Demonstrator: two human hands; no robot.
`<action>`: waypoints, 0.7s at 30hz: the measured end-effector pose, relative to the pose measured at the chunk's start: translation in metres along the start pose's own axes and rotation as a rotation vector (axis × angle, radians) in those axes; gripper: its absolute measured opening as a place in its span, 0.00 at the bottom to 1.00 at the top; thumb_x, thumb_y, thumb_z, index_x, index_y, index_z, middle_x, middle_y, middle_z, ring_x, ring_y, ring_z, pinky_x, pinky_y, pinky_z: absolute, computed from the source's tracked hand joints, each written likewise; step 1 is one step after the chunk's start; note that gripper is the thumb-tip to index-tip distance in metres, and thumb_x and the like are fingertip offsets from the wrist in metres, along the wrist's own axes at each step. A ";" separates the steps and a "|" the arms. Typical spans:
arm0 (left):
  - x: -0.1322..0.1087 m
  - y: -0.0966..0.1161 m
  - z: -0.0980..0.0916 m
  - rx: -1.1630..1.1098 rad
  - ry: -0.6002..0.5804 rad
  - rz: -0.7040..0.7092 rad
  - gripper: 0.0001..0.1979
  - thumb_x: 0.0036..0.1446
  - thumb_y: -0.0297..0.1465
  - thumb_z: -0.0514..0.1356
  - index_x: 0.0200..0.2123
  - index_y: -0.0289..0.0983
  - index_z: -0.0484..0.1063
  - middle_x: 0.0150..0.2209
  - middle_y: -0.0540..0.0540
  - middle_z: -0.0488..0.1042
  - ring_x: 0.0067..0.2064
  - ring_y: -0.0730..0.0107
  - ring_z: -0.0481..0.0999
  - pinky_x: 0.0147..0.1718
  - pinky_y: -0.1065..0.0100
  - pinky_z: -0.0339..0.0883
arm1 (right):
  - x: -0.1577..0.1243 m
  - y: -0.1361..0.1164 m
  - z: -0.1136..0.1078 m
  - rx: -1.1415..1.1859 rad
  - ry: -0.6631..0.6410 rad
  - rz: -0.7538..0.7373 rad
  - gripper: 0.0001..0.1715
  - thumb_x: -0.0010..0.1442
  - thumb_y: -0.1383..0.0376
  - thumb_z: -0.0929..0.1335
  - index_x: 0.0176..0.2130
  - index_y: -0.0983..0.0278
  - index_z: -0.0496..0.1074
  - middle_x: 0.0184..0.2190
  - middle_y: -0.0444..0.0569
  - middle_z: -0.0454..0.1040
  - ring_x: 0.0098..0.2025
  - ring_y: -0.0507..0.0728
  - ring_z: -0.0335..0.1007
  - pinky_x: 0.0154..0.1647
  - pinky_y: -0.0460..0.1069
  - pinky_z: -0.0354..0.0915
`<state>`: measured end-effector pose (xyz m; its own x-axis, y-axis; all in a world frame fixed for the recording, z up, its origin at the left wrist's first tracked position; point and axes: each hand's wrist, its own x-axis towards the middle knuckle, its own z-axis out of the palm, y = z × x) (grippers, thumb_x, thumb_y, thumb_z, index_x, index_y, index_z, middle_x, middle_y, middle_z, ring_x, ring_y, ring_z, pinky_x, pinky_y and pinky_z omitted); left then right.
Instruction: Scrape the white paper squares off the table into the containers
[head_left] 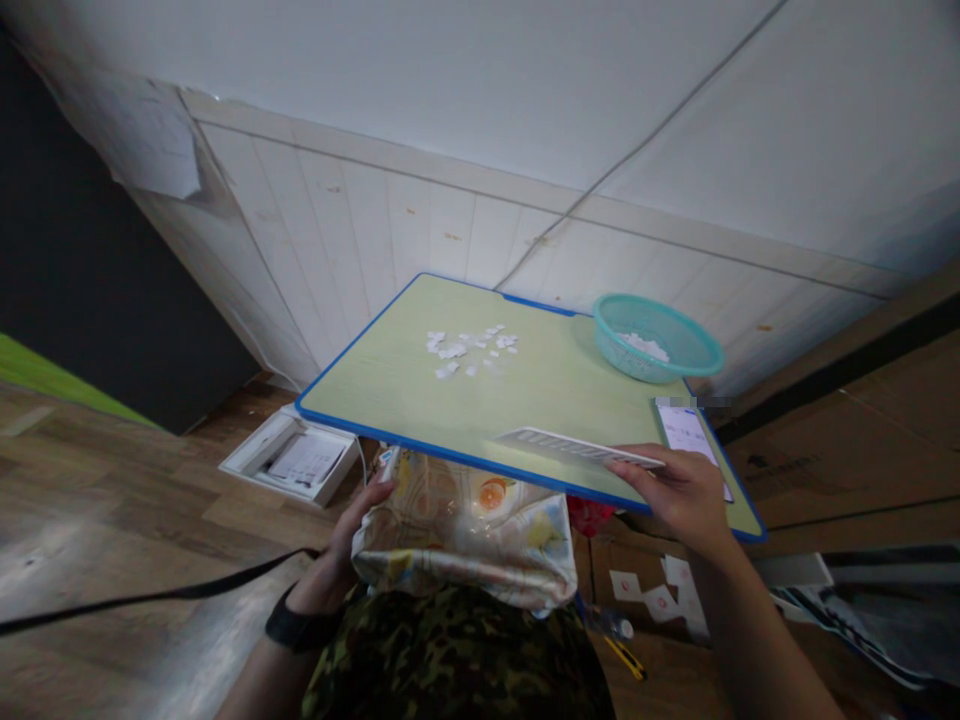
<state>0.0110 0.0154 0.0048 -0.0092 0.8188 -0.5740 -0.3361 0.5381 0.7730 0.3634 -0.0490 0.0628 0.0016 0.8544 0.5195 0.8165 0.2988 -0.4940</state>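
Head view: your right hand (686, 492) pinches a white slotted piece (561, 444) at the table's (382, 400) five o'clock; your left hand (346, 536) touches the fruit-print bag's (457, 520) nine o'clock side, finger closure hidden.

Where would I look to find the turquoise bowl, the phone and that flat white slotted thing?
Turquoise bowl (684, 336): head view, bare inner wall.
Phone (685, 428): head view, on its screen.
Flat white slotted thing (571, 445): head view, middle of its slotted face.
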 end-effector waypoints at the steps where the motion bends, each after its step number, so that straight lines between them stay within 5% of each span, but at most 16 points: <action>1: 0.001 0.000 0.001 0.011 -0.003 0.000 0.14 0.44 0.32 0.65 0.37 0.38 0.79 0.33 0.42 0.84 0.41 0.49 0.83 0.29 0.63 0.78 | 0.001 0.002 0.002 -0.019 0.026 0.023 0.05 0.58 0.64 0.71 0.36 0.58 0.80 0.32 0.44 0.83 0.31 0.56 0.80 0.31 0.46 0.72; 8: -0.004 0.006 0.004 0.053 0.024 0.012 0.03 0.42 0.30 0.65 0.26 0.42 0.76 0.31 0.44 0.84 0.47 0.50 0.81 0.32 0.66 0.77 | 0.026 0.021 0.033 -0.042 0.166 0.182 0.12 0.60 0.59 0.69 0.39 0.61 0.80 0.35 0.47 0.83 0.33 0.58 0.79 0.32 0.49 0.71; 12: -0.007 0.008 0.004 0.094 0.042 0.004 0.02 0.42 0.31 0.66 0.23 0.43 0.74 0.30 0.45 0.83 0.47 0.50 0.81 0.32 0.66 0.77 | 0.038 0.023 0.043 -0.019 0.123 0.148 0.12 0.61 0.59 0.68 0.40 0.60 0.80 0.38 0.47 0.82 0.35 0.58 0.80 0.34 0.49 0.71; 21: 0.000 0.007 0.004 0.048 0.005 0.028 0.12 0.44 0.31 0.65 0.36 0.41 0.79 0.35 0.43 0.84 0.46 0.48 0.82 0.31 0.62 0.78 | 0.040 0.015 0.037 0.031 0.062 0.112 0.11 0.60 0.59 0.69 0.39 0.61 0.80 0.37 0.48 0.83 0.34 0.56 0.79 0.34 0.48 0.71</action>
<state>0.0121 0.0196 0.0116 -0.0229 0.8329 -0.5529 -0.2897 0.5238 0.8010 0.3548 0.0051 0.0500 0.1280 0.8558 0.5013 0.7907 0.2170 -0.5724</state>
